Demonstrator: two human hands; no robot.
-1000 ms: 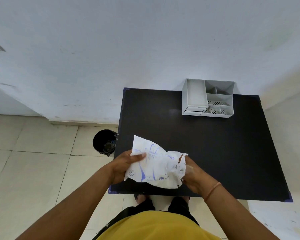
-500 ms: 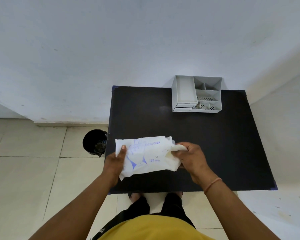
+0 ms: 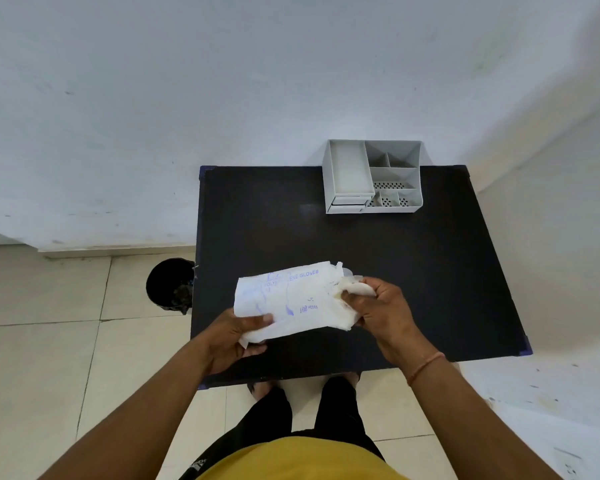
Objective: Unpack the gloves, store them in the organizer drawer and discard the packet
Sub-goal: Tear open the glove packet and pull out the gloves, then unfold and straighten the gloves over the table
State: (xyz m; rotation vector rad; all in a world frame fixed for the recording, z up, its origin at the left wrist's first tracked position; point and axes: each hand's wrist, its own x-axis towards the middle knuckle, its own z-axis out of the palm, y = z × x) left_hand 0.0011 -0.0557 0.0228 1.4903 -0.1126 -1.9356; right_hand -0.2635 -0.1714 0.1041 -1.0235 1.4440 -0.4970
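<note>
while crumpled, papery packet [image 3: 291, 301] between hands

The desk [image 3: 413, 278] lies bare between the two hands and the organizer [image 3: 373, 176], so that stretch is open to pass. The organizer stands at the far edge against the wall [image 3: 257, 81], which closes off any way behind it. The packet [image 3: 291, 299], held over the near half, fills the space between the hands. The bin [image 3: 169, 284] stands on the floor just beside the desk's left edge, its mouth open from above.
</note>
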